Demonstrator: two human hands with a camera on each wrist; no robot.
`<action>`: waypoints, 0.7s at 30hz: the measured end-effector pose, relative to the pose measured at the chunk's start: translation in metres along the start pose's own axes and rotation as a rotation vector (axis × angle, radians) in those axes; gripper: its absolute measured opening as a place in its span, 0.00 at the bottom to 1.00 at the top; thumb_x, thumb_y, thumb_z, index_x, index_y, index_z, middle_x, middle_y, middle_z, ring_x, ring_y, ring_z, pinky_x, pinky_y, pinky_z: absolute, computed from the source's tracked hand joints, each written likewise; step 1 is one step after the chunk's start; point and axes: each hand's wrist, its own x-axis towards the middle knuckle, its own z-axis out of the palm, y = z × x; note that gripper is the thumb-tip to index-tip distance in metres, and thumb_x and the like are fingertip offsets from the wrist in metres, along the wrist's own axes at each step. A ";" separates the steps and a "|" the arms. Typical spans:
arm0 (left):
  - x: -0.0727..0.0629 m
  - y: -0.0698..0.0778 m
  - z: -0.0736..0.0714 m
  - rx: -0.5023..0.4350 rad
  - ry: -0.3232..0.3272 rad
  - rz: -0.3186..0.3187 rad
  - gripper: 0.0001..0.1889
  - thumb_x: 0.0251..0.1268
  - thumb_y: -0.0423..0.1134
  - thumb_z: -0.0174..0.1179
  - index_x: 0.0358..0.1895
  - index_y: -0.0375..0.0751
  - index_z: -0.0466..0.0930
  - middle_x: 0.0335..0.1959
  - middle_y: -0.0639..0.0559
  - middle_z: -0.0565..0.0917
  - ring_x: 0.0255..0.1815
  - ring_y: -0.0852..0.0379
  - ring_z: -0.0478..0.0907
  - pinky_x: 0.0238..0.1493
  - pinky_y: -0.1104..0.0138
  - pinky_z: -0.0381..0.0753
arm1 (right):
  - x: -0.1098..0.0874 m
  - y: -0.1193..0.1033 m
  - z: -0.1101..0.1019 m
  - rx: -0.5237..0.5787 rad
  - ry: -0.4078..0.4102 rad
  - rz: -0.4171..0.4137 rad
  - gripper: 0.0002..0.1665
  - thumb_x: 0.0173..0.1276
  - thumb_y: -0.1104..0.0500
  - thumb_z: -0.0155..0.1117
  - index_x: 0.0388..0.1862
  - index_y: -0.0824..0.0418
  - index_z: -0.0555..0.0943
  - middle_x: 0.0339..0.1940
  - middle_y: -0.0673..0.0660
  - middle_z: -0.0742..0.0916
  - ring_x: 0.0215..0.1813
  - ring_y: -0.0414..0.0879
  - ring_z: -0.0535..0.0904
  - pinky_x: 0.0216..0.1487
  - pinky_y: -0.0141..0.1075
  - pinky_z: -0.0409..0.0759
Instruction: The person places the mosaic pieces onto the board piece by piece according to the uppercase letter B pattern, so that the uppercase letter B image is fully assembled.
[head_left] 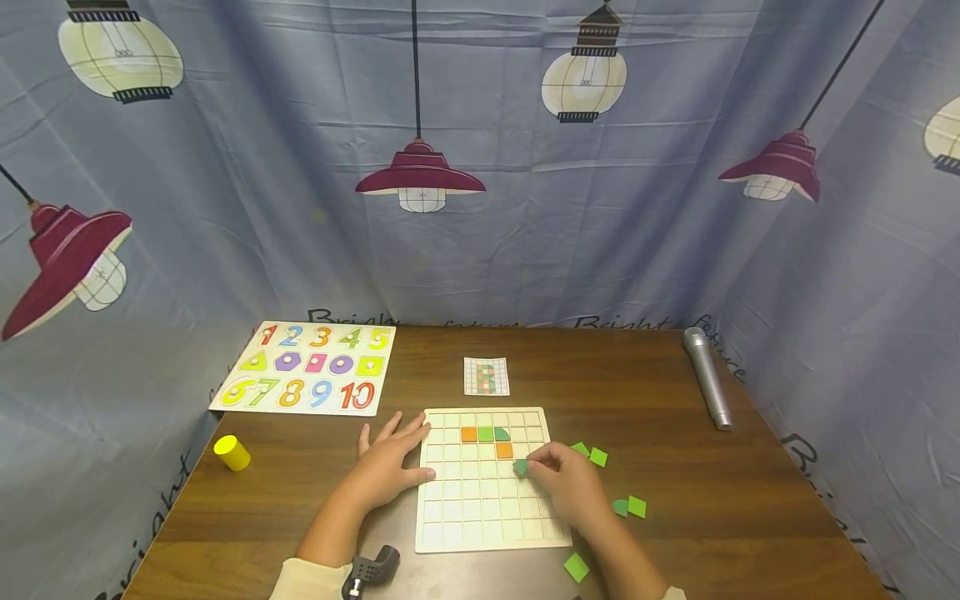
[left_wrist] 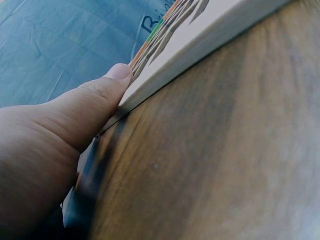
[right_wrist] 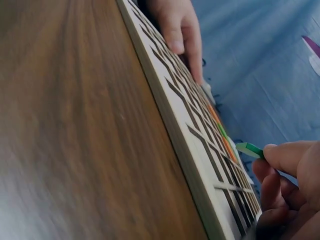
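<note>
Head view, right hand (head_left: 576,490): pinching a dark green piece (head_left: 521,468) over the grid board (head_left: 450,533); fingertips hide the piece's 3 o'clock side, and the forearm runs out of frame toward 5 o'clock.
Head view, piece: at the hand's 9 to 10 o'clock; whether it touches the board cannot be told.
Head view, left hand (head_left: 386,468): fingers spread, gripping nothing, at the board's 9 o'clock edge.
Head view, card (head_left: 487,377): at the board's 12 o'clock, details too small.
Left wrist view, thumb: on the board's edge; other fingers hidden.
Right wrist view, piece: toward the hand's 10 o'clock; laid tiles (head_left: 486,434) are thin streaks.
</note>
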 end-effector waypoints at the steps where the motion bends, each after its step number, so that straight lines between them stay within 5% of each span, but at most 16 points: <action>1: 0.000 0.000 0.000 0.000 0.000 -0.001 0.42 0.62 0.59 0.73 0.78 0.52 0.71 0.84 0.59 0.61 0.87 0.39 0.48 0.76 0.27 0.25 | 0.000 -0.001 0.002 0.001 -0.002 -0.006 0.03 0.71 0.55 0.72 0.35 0.47 0.87 0.35 0.44 0.88 0.41 0.44 0.78 0.42 0.36 0.77; 10: 0.000 0.001 0.000 -0.003 -0.005 -0.004 0.42 0.62 0.59 0.72 0.79 0.52 0.70 0.84 0.60 0.60 0.88 0.40 0.47 0.76 0.28 0.24 | -0.001 -0.004 0.013 -0.073 -0.020 -0.055 0.05 0.69 0.57 0.73 0.32 0.47 0.86 0.34 0.43 0.87 0.41 0.42 0.80 0.44 0.37 0.79; 15: 0.000 0.000 0.001 0.006 -0.001 -0.004 0.43 0.62 0.59 0.72 0.79 0.52 0.70 0.84 0.60 0.61 0.87 0.40 0.47 0.76 0.27 0.25 | -0.001 -0.003 0.013 -0.131 -0.055 -0.104 0.08 0.64 0.57 0.75 0.29 0.47 0.83 0.29 0.42 0.85 0.35 0.41 0.77 0.37 0.34 0.77; 21: 0.000 0.000 0.000 0.005 0.004 -0.003 0.43 0.62 0.59 0.73 0.79 0.52 0.70 0.84 0.59 0.61 0.87 0.40 0.47 0.76 0.28 0.24 | 0.005 -0.003 0.011 -0.216 -0.074 -0.228 0.09 0.64 0.60 0.76 0.41 0.48 0.86 0.38 0.42 0.86 0.42 0.40 0.79 0.44 0.34 0.81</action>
